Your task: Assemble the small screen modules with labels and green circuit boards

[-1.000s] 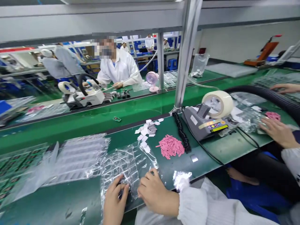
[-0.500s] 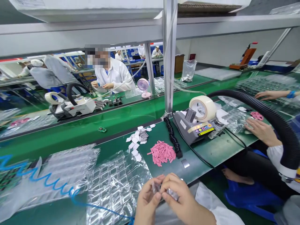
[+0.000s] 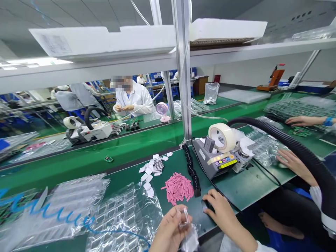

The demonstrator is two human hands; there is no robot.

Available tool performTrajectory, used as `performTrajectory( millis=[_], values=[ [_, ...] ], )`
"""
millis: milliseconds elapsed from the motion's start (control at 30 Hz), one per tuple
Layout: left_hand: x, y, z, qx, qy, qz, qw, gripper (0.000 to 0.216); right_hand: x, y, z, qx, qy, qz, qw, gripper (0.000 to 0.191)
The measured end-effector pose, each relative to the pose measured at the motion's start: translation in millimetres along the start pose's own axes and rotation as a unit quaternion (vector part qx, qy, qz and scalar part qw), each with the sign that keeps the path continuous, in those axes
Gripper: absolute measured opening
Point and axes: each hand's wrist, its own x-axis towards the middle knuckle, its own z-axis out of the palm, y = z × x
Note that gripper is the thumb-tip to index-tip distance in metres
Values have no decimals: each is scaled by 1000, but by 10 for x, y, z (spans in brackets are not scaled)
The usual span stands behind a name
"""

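My left hand (image 3: 172,225), low in the middle of the view, is closed on a small clear plastic frame (image 3: 184,216) with a see-through body. Crumpled translucent plastic (image 3: 191,239) shows just below it; whether the hand also holds this I cannot tell. At the table's front edge my right hand (image 3: 219,206) pinches a small flat grey rectangular piece (image 3: 204,205) between thumb and fingers. Just beyond both hands lies a heap of pink strips (image 3: 180,189). White square pieces (image 3: 149,171) are scattered behind that heap. A black strip bundle (image 3: 191,168) lies right of the pink heap.
A tape dispenser (image 3: 220,154) stands on the right, with a black flexible hose (image 3: 278,134) arching over it. Clear blister trays (image 3: 118,213) and a coiled blue cord (image 3: 60,217) lie left. A co-worker's hand (image 3: 295,162) is at the far right. A metal post (image 3: 185,87) rises ahead.
My hands, together on the clear plastic before, have parted. My right hand has moved up and right to the grey piece and gripped it. The view has tilted upward.
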Motion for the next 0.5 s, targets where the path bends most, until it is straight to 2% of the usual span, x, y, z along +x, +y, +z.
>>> performTrajectory(
  millis=[167,267,333,400,500],
  values=[
    [76,40,252,0,-5,-77,997,31,-59,45,-14,97,26,0,995,16],
    [190,44,468,15,-26,-120,992,26,-240,218,-78,190,50,44,980,12],
    [342,3,653,27,-48,-147,988,26,-443,438,-178,257,85,101,957,25],
    [563,-130,887,45,-73,-179,980,27,-688,724,-329,318,140,170,922,40],
    [950,-580,1322,91,-111,-231,962,27,-1042,1172,-612,386,227,252,858,50]
  ],
)
